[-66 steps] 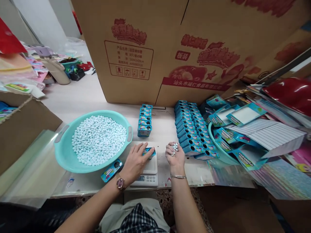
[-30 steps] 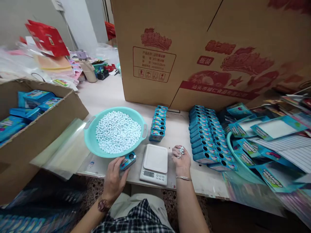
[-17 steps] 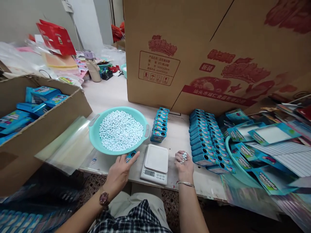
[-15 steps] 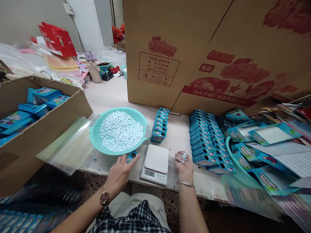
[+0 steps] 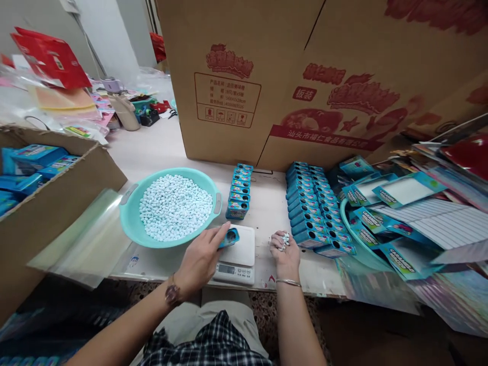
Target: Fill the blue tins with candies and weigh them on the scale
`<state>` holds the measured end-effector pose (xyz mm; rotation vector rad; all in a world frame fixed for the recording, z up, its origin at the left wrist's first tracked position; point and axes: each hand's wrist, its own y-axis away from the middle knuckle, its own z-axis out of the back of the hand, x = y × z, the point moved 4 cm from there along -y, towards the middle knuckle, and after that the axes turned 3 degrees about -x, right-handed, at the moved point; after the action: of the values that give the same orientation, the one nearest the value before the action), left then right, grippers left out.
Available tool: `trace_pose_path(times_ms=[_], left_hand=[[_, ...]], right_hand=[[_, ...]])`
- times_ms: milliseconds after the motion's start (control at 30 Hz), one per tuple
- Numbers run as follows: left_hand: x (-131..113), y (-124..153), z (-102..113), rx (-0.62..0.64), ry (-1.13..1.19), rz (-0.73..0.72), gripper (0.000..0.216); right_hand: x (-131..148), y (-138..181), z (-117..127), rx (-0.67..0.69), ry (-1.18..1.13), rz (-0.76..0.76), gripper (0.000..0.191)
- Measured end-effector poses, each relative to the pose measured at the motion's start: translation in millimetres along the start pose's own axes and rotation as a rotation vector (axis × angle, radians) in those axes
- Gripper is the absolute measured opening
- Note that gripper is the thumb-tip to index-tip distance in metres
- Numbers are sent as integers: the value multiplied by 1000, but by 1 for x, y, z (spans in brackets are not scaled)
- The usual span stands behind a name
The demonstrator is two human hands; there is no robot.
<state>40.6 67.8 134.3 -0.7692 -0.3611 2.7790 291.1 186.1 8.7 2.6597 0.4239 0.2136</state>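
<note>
My left hand (image 5: 202,256) grips a small blue candy box (image 5: 230,237) with a dark round hole in its top, held at the left part of the white kitchen scale (image 5: 244,246). Whether the box rests on the plate I cannot tell. To the right of the scale, my right hand (image 5: 285,251) is palm up with curled fingers around several pale candies (image 5: 284,240). A turquoise basin (image 5: 127,223) full of the same pale blue candies (image 5: 177,206) stands left of the scale. Behind the scale is a short row of blue boxes (image 5: 239,195).
Two longer rows of blue boxes (image 5: 308,208) stand at right, beside a turquoise basin (image 5: 348,231) of flat packaging. A big printed carton (image 5: 229,137) blocks the back. At left are an open carton (image 5: 68,213) of blue boxes and clear plastic sleeves (image 5: 87,244).
My left hand has carried the blue box from the basin's edge rightward to over the scale. My right hand keeps the candies beside the scale. The view has turned slightly right.
</note>
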Motion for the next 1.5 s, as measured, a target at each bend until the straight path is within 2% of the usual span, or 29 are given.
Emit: trace_pose_path(times_ms=[133, 233, 267, 333, 467, 500, 567, 700, 933, 1100, 1233, 1367, 1500], left_hand=[[-5, -42, -30, 157, 31, -84, 78], [-5, -53, -30, 188, 71, -92, 85], [-6, -53, -21, 153, 103, -90, 87], [-7, -49, 7, 6, 181, -60, 90], [5, -25, 65, -440, 336, 137, 94], [10, -18, 72, -517, 361, 189, 92], [20, -5, 74, -580, 383, 280, 82], [32, 12, 53, -504, 364, 357, 68], [31, 16, 28, -343, 395, 307, 60], [11, -11, 9, -179, 308, 94, 66], [-5, -45, -14, -53, 221, -48, 66], [-9, -65, -36, 47, 185, -14, 55], [-8, -67, -47, 63, 212, 16, 41]], right_hand=[[7, 3, 0, 16, -1, 8, 18], [15, 7, 2, 18, -6, 31, 19], [17, 8, 3, 15, -12, 36, 19], [22, 10, 6, 6, -31, 40, 19], [26, 8, 10, -5, -54, 32, 19], [26, 7, 10, -5, -44, 30, 20], [25, 5, 7, -3, -7, 29, 20], [21, 2, -5, 6, 68, 39, 18], [4, 3, -28, -15, 124, 12, 19], [-21, 12, -58, -11, 132, 3, 13], [-46, 23, -92, 29, 250, 75, 8], [-65, 31, -112, -38, 376, 232, 10], [-76, 35, -120, -55, 439, 330, 12]])
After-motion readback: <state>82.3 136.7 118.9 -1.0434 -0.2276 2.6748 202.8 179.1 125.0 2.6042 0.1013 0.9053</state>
